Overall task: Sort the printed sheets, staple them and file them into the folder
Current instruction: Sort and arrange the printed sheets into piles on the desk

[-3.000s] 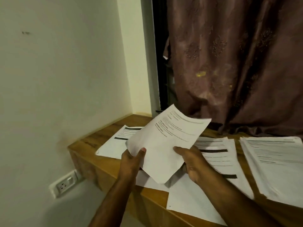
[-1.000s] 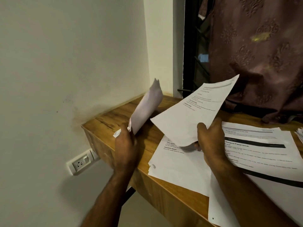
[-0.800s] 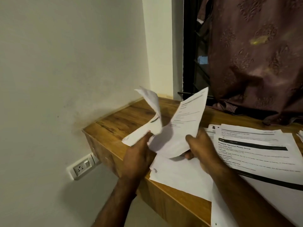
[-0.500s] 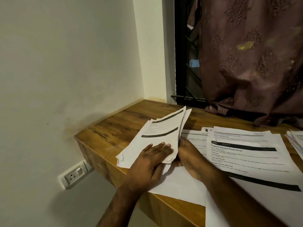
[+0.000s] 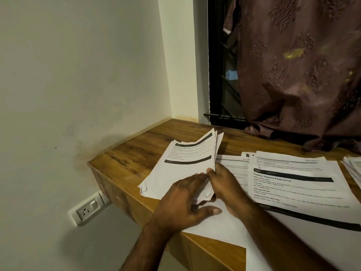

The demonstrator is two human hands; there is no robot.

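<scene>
Both forearms are bare; left hand (image 5: 180, 202) and right hand (image 5: 227, 189) ungloved.

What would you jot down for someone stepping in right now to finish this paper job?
Left hand: fingers straight, pressing flat on the small stack of sheets at the desk's left end.
Right hand: pinching that stack's right edge, thumb on top.
Other papers: a sheet headed "Prepare Sesame Paste Drink" lies on a spread of pages to the right; another pile's edge shows at the far right.
Done: one stack gathered and laid down, edges not yet squared.
Left: sort the rest, staple, file. No stapler or folder is in view.
</scene>
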